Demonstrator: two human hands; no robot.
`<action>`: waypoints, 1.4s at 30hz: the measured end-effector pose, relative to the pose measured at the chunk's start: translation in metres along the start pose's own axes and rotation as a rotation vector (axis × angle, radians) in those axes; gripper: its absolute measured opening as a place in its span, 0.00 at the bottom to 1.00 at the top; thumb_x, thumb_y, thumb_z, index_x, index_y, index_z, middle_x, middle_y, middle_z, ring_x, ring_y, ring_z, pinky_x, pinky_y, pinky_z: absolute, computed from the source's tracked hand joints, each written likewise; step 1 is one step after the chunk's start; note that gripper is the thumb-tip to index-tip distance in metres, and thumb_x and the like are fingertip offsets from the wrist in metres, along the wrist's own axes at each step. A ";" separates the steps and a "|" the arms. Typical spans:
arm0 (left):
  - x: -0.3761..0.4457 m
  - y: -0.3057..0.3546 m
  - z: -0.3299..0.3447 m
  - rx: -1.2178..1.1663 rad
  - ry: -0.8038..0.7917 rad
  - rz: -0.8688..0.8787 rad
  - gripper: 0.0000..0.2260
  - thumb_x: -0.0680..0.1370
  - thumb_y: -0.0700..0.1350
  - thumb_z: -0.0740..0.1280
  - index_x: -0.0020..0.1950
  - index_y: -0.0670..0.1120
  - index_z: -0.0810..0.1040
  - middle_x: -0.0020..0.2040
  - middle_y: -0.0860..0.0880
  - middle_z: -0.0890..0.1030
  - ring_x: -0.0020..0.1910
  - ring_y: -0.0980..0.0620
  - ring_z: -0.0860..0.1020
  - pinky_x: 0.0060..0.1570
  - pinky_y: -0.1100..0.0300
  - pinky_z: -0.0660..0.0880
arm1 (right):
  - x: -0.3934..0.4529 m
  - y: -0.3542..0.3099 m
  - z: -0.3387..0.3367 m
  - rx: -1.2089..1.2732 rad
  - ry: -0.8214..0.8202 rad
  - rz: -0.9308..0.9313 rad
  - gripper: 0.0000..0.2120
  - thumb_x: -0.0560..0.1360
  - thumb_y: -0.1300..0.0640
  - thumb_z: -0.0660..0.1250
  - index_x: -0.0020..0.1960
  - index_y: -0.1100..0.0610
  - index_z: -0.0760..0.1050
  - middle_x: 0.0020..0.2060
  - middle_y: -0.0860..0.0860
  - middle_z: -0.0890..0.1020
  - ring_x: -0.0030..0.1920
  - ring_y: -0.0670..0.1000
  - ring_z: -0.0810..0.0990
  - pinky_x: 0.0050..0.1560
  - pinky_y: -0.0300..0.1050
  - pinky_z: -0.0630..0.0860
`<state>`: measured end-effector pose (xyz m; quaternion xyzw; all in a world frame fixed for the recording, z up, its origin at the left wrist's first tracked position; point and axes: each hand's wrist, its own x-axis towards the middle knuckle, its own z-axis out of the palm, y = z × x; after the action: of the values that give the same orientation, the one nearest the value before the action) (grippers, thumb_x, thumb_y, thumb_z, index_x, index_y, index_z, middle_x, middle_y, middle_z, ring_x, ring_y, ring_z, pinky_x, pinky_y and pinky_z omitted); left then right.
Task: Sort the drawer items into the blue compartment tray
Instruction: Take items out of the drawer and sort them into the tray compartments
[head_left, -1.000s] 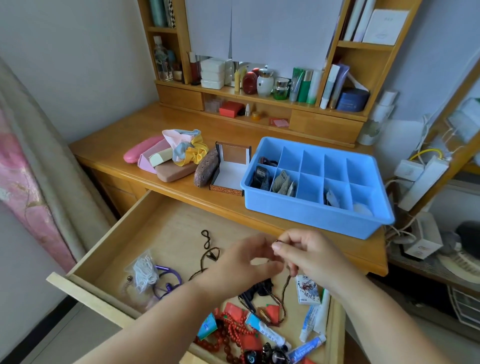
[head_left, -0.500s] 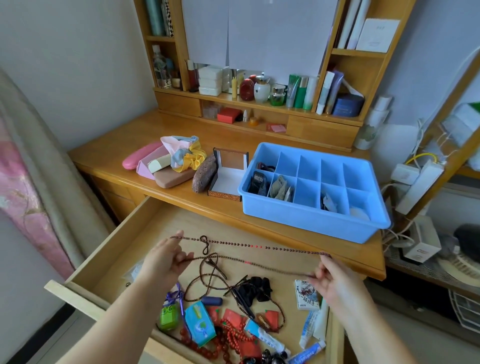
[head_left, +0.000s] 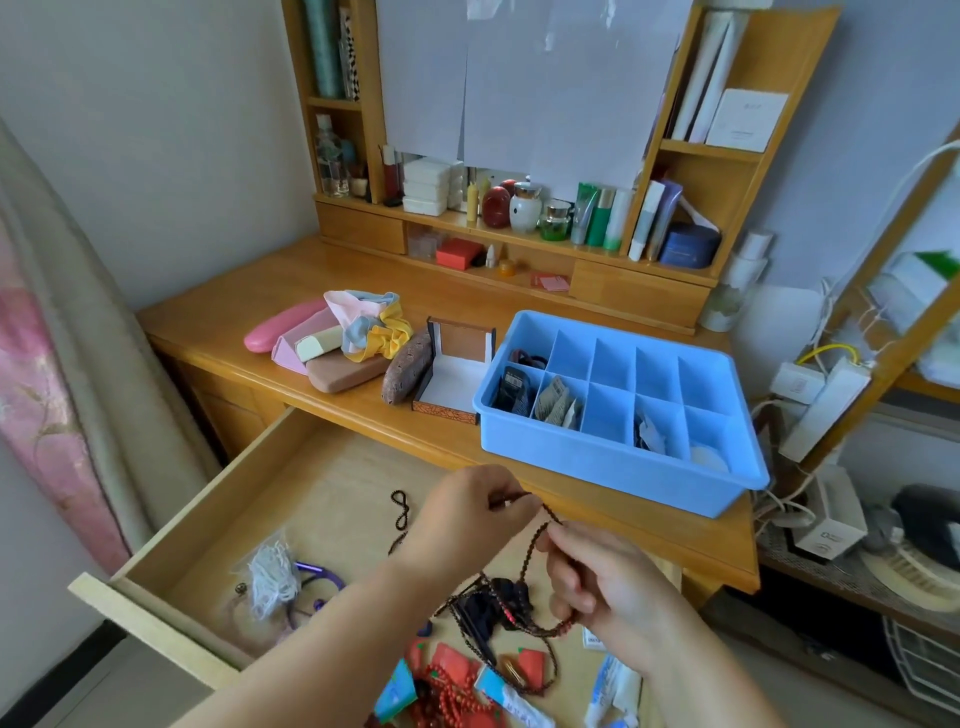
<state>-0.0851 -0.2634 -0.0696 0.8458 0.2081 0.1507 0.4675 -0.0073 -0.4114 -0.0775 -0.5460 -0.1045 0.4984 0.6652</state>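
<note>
1. Both hands hold one strand of dark beads (head_left: 535, 540) above the open drawer (head_left: 322, 483). The left hand (head_left: 462, 514) pinches it near the top, fingers curled on it; the right hand (head_left: 597, 577) has its fingers curled round a lower stretch, with a loop hanging beneath it.

2. The tail of the strand runs down into the heap at the drawer's front, across a black clump (head_left: 498, 603) and toward the red beads (head_left: 457, 696). Lifting now could drag those along — or snag and snap the thread.

3. Another bit of dark cord (head_left: 400, 512) lies on the drawer floor behind the left hand. Whether it joins the held strand I cannot tell; if it does, it may catch on the way out.

4. A thin pinch on small beads slips easily — a loose end would drop back into the clutter.

5. The tray (head_left: 613, 462) sits on the desk just behind the drawer, several cells already holding things. A long strand not gathered first could spill over a divider into a neighbouring cell, or trail over the tray's wall.
</note>
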 end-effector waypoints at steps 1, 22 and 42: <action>0.005 -0.008 -0.004 -0.088 -0.041 -0.103 0.14 0.73 0.53 0.71 0.32 0.50 0.72 0.22 0.58 0.69 0.22 0.60 0.67 0.24 0.70 0.65 | -0.001 -0.001 -0.002 0.080 0.020 0.013 0.10 0.70 0.53 0.67 0.37 0.60 0.78 0.22 0.50 0.67 0.20 0.47 0.62 0.25 0.41 0.66; -0.029 0.013 0.017 0.397 -0.080 0.353 0.12 0.70 0.41 0.58 0.47 0.55 0.74 0.42 0.58 0.76 0.38 0.59 0.73 0.33 0.69 0.69 | 0.006 0.002 -0.006 -0.024 0.035 -0.178 0.16 0.75 0.49 0.62 0.49 0.61 0.81 0.38 0.57 0.82 0.38 0.54 0.79 0.40 0.43 0.75; 0.009 -0.018 0.028 -0.541 -0.026 -0.284 0.11 0.74 0.32 0.63 0.52 0.46 0.75 0.32 0.52 0.76 0.39 0.47 0.74 0.51 0.47 0.74 | -0.017 -0.045 -0.047 -0.131 0.128 -0.315 0.13 0.72 0.69 0.63 0.56 0.63 0.75 0.25 0.52 0.72 0.35 0.49 0.78 0.55 0.48 0.73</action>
<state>-0.0685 -0.2710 -0.0990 0.6548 0.2709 0.1231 0.6948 0.0415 -0.4503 -0.0511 -0.5956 -0.1784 0.3445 0.7034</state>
